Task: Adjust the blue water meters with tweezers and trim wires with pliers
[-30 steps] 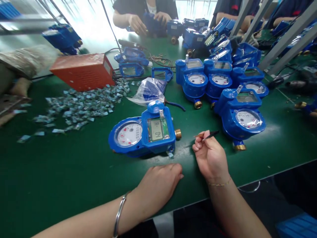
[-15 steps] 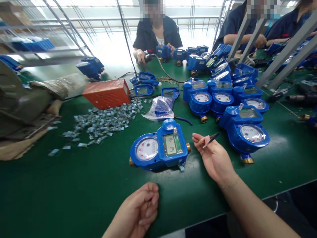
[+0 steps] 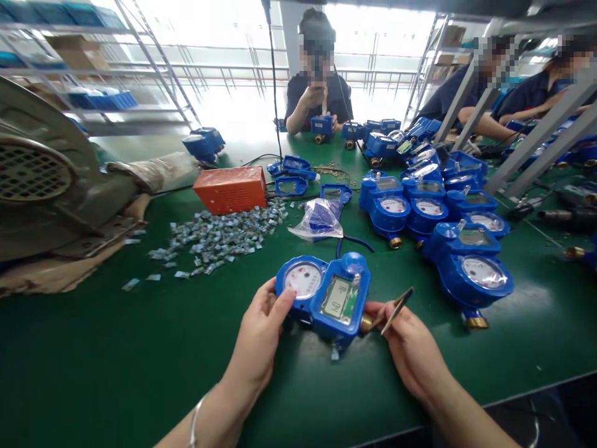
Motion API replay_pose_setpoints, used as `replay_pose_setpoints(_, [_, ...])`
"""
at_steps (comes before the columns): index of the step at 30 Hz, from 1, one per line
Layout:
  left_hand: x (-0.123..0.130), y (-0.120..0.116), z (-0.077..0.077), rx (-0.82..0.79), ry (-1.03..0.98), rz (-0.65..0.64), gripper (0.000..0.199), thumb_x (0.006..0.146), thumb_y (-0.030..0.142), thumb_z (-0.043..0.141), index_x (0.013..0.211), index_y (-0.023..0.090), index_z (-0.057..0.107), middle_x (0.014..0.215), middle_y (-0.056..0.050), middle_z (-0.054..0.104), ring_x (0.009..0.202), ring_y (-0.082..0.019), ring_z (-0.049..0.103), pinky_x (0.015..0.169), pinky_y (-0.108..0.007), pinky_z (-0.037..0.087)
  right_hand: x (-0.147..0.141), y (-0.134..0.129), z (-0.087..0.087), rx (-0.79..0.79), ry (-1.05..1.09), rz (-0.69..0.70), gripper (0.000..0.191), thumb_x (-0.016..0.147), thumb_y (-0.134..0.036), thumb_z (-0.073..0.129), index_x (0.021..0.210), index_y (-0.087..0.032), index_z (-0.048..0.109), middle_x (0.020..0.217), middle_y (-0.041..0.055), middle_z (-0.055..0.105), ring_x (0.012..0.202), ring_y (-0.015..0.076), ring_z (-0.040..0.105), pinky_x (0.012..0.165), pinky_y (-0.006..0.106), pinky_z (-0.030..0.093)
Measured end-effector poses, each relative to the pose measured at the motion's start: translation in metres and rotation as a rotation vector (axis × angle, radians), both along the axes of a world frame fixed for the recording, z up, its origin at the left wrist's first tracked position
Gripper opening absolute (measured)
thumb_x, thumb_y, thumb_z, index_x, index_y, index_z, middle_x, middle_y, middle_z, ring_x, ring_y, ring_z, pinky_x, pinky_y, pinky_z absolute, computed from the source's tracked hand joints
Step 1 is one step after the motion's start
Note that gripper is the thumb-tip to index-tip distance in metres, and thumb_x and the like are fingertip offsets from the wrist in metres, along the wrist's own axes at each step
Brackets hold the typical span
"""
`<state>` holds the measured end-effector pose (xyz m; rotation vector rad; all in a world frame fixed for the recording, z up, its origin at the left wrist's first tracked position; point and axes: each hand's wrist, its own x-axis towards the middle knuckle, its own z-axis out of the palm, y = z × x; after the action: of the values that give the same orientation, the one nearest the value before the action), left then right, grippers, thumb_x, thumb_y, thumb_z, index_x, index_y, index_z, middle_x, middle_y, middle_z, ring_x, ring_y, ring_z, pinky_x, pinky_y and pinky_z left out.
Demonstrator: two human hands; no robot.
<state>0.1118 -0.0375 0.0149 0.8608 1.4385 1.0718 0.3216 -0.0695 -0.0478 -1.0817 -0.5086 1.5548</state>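
A blue water meter (image 3: 304,280) with a round dial and a lit display lies in front of me, its display end to the right. My left hand (image 3: 261,330) grips its dial end, thumb on top beside the dial. In my right hand (image 3: 410,348) are thin tweezers (image 3: 398,309), held between the fingers. The fingertips of that hand are at the brass fitting (image 3: 367,323) on the meter's right end. A small pale tag (image 3: 334,353) hangs from the meter's near side.
Several blue meters (image 3: 482,272) stand to the right. Behind are a plastic bag (image 3: 321,218), an orange box (image 3: 231,190) and a heap of small tags (image 3: 219,239). A green-grey machine (image 3: 41,180) sits at the left. Across the table (image 3: 140,367) sits a person (image 3: 317,87).
My left hand has moved up and taken hold of the meter, which is now slightly turned. My right hand has come in to its brass end, still holding the tweezers. The view has shifted.
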Motion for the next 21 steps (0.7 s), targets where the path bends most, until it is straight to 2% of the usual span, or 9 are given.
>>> replay_pose_setpoints(3, [-0.004,0.033,-0.006,0.084,-0.049,-0.187,0.043,0.081,0.041,0.059,0.115,0.016,0.051,0.083,-0.003,0.06,0.071,-0.017,0.056,0.063,-0.025,0.045,-0.013,-0.029,-0.002,-0.037,-0.03,0.093,0.038,0.08,-0.052,0.058,0.095,-0.017,0.066,0.098,0.0083,0.066,0.096,0.0221,0.058,0.085,0.032,0.042])
replay_pose_setpoints(5, [-0.003,0.054,-0.01,0.116,-0.07,-0.305,0.036,0.081,0.039,0.056,0.107,0.014,0.055,0.083,-0.004,0.061,0.07,-0.018,0.056,0.065,-0.028,0.047,-0.021,-0.043,-0.005,-0.02,-0.068,0.147,0.035,0.082,-0.051,0.057,0.092,-0.019,0.066,0.101,0.0076,0.066,0.098,0.0219,0.056,0.085,0.032,0.041])
replay_pose_setpoints(9, [0.003,0.08,-0.013,0.103,-0.05,-0.364,0.035,0.071,0.038,0.064,0.092,0.01,0.062,0.077,-0.006,0.063,0.066,-0.02,0.056,0.061,-0.03,0.046,-0.024,-0.057,-0.01,0.175,-0.253,0.186,0.026,0.087,-0.043,0.052,0.081,-0.02,0.062,0.094,0.0056,0.065,0.092,0.0199,0.057,0.084,0.032,0.04])
replay_pose_setpoints(12, [0.007,0.085,-0.013,0.097,-0.015,-0.358,0.034,0.068,0.036,0.066,0.088,0.009,0.064,0.077,-0.008,0.064,0.07,-0.023,0.056,0.061,-0.031,0.045,-0.018,-0.06,-0.011,0.309,-0.418,0.159,0.023,0.091,-0.037,0.047,0.083,-0.021,0.062,0.087,0.0037,0.063,0.086,0.0174,0.057,0.08,0.03,0.042])
replay_pose_setpoints(14, [0.007,0.084,-0.012,0.106,-0.004,-0.359,0.033,0.068,0.036,0.068,0.088,0.009,0.065,0.078,-0.008,0.064,0.073,-0.024,0.056,0.062,-0.031,0.045,-0.014,-0.059,-0.01,0.335,-0.483,0.094,0.022,0.091,-0.035,0.047,0.082,-0.021,0.062,0.086,0.0033,0.061,0.084,0.0167,0.057,0.077,0.028,0.043])
replay_pose_setpoints(19, [0.002,0.077,-0.009,0.164,-0.03,-0.396,0.034,0.074,0.041,0.065,0.092,0.012,0.066,0.073,-0.005,0.06,0.068,-0.02,0.052,0.06,-0.027,0.042,0.001,-0.047,-0.007,0.249,-0.584,-0.006,0.022,0.092,-0.035,0.046,0.087,-0.021,0.062,0.091,0.0042,0.059,0.079,0.016,0.058,0.07,0.029,0.047])
replay_pose_setpoints(21, [-0.004,0.069,-0.006,0.158,0.018,-0.317,0.035,0.077,0.044,0.063,0.094,0.014,0.065,0.068,-0.002,0.056,0.062,-0.017,0.047,0.055,-0.024,0.038,0.008,-0.041,-0.005,0.251,-0.632,-0.056,0.021,0.092,-0.035,0.046,0.088,-0.02,0.061,0.093,0.005,0.059,0.079,0.0167,0.059,0.07,0.03,0.048])
